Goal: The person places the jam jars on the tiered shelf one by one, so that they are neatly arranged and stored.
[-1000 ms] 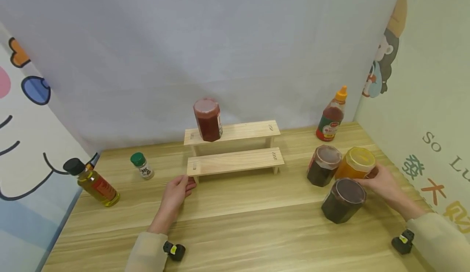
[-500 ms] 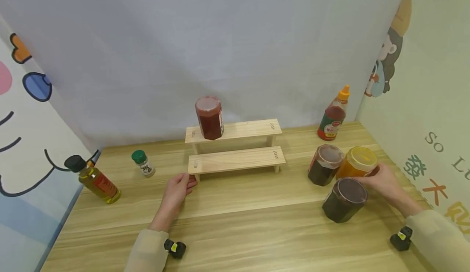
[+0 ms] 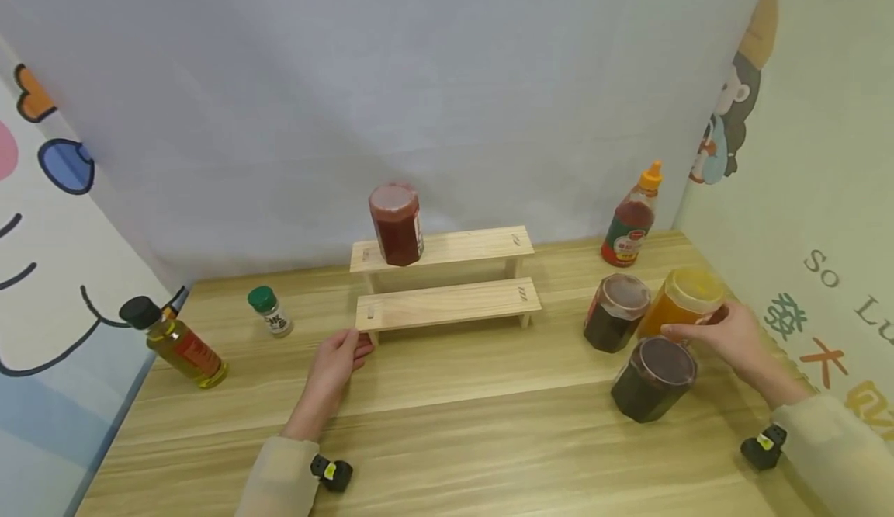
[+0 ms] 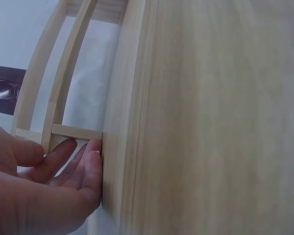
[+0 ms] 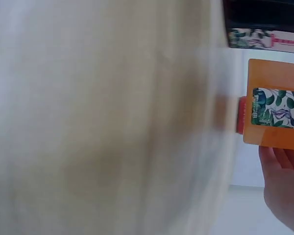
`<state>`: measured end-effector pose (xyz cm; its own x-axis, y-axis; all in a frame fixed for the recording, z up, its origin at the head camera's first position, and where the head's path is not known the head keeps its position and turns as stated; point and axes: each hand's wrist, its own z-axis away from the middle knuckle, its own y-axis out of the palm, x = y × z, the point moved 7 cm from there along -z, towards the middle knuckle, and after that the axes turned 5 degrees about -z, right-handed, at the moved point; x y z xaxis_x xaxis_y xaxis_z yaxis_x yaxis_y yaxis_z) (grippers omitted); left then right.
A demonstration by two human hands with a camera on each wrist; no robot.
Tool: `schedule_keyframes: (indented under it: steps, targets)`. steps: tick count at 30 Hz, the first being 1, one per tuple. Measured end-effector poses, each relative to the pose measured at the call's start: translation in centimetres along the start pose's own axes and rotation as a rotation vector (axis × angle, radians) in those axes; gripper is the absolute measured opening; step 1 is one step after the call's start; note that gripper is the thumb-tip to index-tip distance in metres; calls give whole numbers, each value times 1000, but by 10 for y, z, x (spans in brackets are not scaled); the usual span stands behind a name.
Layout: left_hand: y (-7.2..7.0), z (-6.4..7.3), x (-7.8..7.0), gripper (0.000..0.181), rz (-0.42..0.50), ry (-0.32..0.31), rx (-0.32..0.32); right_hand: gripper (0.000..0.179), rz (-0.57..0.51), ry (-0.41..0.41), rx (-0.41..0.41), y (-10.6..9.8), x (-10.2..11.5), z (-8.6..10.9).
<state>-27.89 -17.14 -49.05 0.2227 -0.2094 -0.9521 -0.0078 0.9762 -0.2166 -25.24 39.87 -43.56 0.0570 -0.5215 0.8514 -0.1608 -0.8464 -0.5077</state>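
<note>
Orange jar (image 3: 673, 309) just above wood-grained table (image 3: 454, 424), near printed wall (image 3: 824, 191)

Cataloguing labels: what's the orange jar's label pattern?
Its label shows green leaves on white, best in the right wrist view.

We count four jars in the head view: one red jar (image 3: 396, 230) near the centre, one orange jar (image 3: 669, 314) at the right, and an upper dark jar (image 3: 615, 319) and a lower dark jar (image 3: 651, 385) beside it. Bottles come to two, an oil bottle (image 3: 187, 352) at the left and a sauce bottle (image 3: 627, 230) at the right, plus one shaker (image 3: 271, 313) left of centre. Mid-frame we see two shelves, an upper shelf (image 3: 468, 245) and a lower shelf (image 3: 447, 305). We tally two hands, a left hand (image 3: 337, 364) and a right hand (image 3: 729, 342), over one table (image 3: 461, 439).
</note>
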Motion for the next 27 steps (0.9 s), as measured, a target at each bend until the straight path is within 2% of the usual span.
schedule_keyframes:
  steps: [6,10,16,27]
  targets:
    - [-1,0,0,43,-9,7,2,48,3,-36,-35,-9,15,-3]
    - [0,0,0,43,-7,9,3,46,26,-31,-54,-15,24,-4]
    - [-1,1,-1,43,-7,20,10,40,2,-48,-57,-21,43,-9]
    - [0,3,-2,43,-10,18,-3,48,12,-45,-99,-37,68,-24]
